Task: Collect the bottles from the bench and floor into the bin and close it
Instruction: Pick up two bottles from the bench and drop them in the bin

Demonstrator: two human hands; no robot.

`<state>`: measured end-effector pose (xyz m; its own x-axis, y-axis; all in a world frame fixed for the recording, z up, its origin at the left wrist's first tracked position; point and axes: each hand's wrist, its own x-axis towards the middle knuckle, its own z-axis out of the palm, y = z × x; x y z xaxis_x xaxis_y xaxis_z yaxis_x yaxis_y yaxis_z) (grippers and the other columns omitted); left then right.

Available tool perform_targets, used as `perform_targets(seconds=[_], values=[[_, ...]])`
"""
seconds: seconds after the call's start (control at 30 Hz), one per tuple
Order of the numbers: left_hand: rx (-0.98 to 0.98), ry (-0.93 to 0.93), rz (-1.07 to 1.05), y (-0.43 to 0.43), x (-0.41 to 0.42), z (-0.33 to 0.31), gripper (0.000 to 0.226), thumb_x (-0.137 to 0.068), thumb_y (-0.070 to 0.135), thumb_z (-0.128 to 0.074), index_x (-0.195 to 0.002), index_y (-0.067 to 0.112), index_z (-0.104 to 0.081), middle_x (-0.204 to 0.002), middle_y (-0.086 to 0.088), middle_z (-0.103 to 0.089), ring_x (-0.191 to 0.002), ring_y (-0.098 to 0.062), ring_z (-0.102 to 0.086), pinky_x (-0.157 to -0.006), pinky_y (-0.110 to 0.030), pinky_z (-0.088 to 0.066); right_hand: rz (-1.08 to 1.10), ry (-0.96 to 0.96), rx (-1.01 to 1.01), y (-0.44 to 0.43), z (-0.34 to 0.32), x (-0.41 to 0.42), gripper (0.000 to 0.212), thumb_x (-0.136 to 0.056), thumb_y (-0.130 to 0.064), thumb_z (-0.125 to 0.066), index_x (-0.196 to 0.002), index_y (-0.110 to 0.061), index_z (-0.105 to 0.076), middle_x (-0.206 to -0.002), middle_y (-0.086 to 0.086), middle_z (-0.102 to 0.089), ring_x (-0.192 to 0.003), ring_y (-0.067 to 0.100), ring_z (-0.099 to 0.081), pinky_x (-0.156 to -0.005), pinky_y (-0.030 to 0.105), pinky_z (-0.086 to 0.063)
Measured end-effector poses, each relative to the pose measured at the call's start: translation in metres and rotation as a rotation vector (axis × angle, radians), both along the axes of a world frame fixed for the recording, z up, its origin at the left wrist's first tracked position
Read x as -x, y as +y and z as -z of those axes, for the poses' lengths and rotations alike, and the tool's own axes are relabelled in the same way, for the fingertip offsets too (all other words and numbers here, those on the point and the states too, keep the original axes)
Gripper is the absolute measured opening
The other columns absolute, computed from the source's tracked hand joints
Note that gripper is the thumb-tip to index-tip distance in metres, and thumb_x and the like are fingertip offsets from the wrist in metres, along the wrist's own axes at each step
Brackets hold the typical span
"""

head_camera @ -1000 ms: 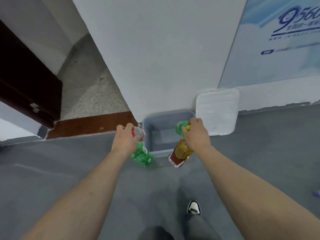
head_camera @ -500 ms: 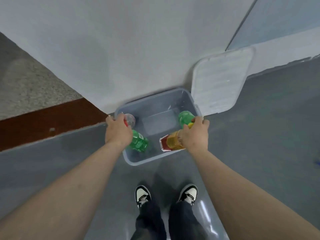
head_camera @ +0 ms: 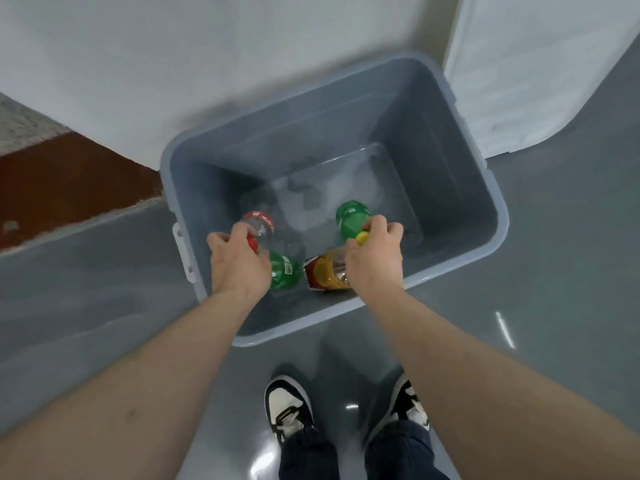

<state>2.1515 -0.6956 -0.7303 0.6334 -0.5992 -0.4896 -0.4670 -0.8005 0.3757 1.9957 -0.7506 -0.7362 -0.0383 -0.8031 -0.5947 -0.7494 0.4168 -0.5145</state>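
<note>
An open grey plastic bin stands on the floor against the wall. Both my hands hang inside its near half. My left hand grips two bottles by their necks: a clear bottle with a red label and red cap, and a green bottle. My right hand also grips two: a green bottle with a yellow cap and an amber bottle with a red label. The bin's floor beneath them is bare.
The white bin lid leans against the wall to the bin's right. A pale wall runs behind the bin, with a brown threshold strip at left. My two shoes stand on the glossy grey floor just before the bin.
The view has closed in on the bin and tilted down. Both hands, still holding their bottles, have sunk from above the near rim to inside the bin.
</note>
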Motion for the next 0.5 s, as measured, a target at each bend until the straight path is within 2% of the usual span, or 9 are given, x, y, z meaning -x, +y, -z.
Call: perform_targets(seconds=[0.17,0.27,0.33,0.43,0.5], values=[[-0.076,0.021,0.02,0.012,-0.009,0.055,0.036,-0.091,0.01,-0.058,-0.125,0.018,-0.049,-0.131,-0.014,-0.035,-0.11,-0.036,-0.052,-0.102,-0.035,-0.041,-0.201,0.074,-0.087,-0.002,0.057,-0.01,0.038,-0.093,-0.008,-0.053,-0.129,-0.007,-0.041,-0.133,0.016,-0.034,-0.086,0.027,-0.051,-0.076,0.028,-0.04],[-0.078,0.029,0.031,0.016,-0.01,0.073,0.037,-0.092,0.007,-0.054,-0.129,0.015,-0.051,-0.133,-0.015,-0.037,-0.111,-0.035,-0.052,-0.104,-0.033,-0.037,-0.295,0.074,-0.086,-0.007,0.082,-0.014,0.036,-0.094,-0.009,-0.049,-0.13,-0.003,-0.042,-0.134,0.018,-0.037,-0.104,0.03,-0.049,-0.082,0.029,-0.04],[-0.079,-0.002,0.045,0.016,-0.012,0.079,0.04,-0.092,0.005,-0.053,-0.131,0.014,-0.051,-0.137,-0.015,-0.037,-0.117,-0.035,-0.049,-0.104,-0.033,-0.036,-0.387,0.103,-0.122,-0.009,0.095,-0.015,0.039,-0.094,-0.011,-0.047,-0.132,-0.005,-0.042,-0.137,0.018,-0.04,-0.107,0.028,-0.046,-0.084,0.028,-0.038],[-0.098,-0.065,0.098,0.016,-0.015,0.079,0.049,-0.088,0.002,-0.052,-0.135,0.016,-0.05,-0.145,-0.014,-0.033,-0.129,-0.037,-0.039,-0.11,-0.036,-0.032,-0.482,0.159,-0.201,-0.011,0.097,-0.016,0.039,-0.094,-0.012,-0.047,-0.133,-0.006,-0.044,-0.137,0.02,-0.039,-0.118,0.034,-0.048,-0.09,0.034,-0.041],[-0.114,-0.067,0.164,0.015,-0.015,0.07,0.052,-0.087,0.003,-0.053,-0.137,0.017,-0.049,-0.144,-0.016,-0.035,-0.13,-0.036,-0.038,-0.11,-0.038,-0.032,-0.562,0.23,-0.203,-0.012,0.084,-0.013,0.036,-0.094,-0.012,-0.047,-0.13,-0.006,-0.046,-0.136,0.018,-0.037,-0.12,0.035,-0.046,-0.094,0.039,-0.042]])
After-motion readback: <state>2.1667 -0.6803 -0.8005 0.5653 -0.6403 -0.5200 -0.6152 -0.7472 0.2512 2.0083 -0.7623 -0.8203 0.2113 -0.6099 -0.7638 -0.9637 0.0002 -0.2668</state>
